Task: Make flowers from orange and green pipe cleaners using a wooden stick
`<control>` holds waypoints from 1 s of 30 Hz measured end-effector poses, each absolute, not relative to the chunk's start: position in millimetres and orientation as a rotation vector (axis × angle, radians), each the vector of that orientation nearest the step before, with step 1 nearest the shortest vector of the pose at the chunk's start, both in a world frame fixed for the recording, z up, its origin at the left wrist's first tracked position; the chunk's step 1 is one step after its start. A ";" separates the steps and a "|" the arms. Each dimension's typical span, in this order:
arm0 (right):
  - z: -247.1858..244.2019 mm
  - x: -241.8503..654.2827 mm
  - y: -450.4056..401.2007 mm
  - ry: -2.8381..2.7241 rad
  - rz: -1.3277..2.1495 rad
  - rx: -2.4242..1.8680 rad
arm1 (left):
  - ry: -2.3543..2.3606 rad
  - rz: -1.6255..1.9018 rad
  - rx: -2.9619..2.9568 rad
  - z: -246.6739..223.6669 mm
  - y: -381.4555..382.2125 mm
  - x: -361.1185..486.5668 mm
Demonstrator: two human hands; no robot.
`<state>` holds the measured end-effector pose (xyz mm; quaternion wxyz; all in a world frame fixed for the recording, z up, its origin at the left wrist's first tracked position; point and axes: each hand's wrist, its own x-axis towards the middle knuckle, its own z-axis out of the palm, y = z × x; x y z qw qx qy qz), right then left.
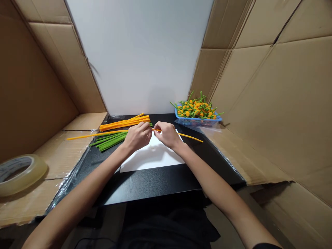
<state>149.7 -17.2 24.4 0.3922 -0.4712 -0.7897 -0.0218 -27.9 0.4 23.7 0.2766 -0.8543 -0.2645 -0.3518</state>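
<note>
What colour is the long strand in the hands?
The strand is yellow-orange, best seen in the head view.

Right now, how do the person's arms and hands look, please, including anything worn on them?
The left hand and right hand are gloveless, with no watch or bracelet visible. Both forearms are bare; a dark sleeve edge shows on the right arm only.

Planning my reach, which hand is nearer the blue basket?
Right. The right hand is left of the basket, slightly nearer the camera; the left hand is farther left.
</note>
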 end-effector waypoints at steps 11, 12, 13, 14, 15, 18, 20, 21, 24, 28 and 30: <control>21.8 140.9 -19.1 -1.614 0.569 -1.189 | -0.745 -1.162 -2.281 16.7 4.3 -30.3; 24.1 142.6 -17.8 -1.545 0.809 -1.171 | -0.687 -1.149 -2.275 17.4 6.2 -33.2; 26.5 144.8 -16.6 -1.480 1.049 -1.141 | -0.639 -1.134 -2.267 18.2 8.2 -36.2; 28.8 147.4 -15.6 -1.418 1.259 -1.097 | -0.598 -1.118 -2.257 19.0 10.3 -39.3; 30.7 150.1 -14.9 -1.361 1.424 -1.046 | -0.558 -1.102 -2.245 19.8 12.4 -42.3; 34.1 158.0 -14.2 -1.203 1.689 -0.919 | -0.435 -1.076 -2.239 22.1 17.6 -49.2; 34.7 162.6 -14.1 -1.126 1.859 -0.874 | -0.359 -1.067 -2.268 24.0 19.4 -51.9; 34.8 164.8 -13.8 -1.100 1.953 -0.855 | -0.328 -1.066 -2.278 25.1 19.8 -52.8; 34.3 169.8 -12.1 -1.047 2.143 -0.805 | -0.274 -1.092 -2.289 29.2 19.0 -53.8; 31.7 169.4 -10.9 -0.979 2.243 -0.721 | -0.193 -1.257 -2.324 32.6 15.8 -51.5; 29.9 165.7 -12.4 -0.964 2.273 -0.676 | -0.166 -1.358 -2.339 32.7 14.0 -49.1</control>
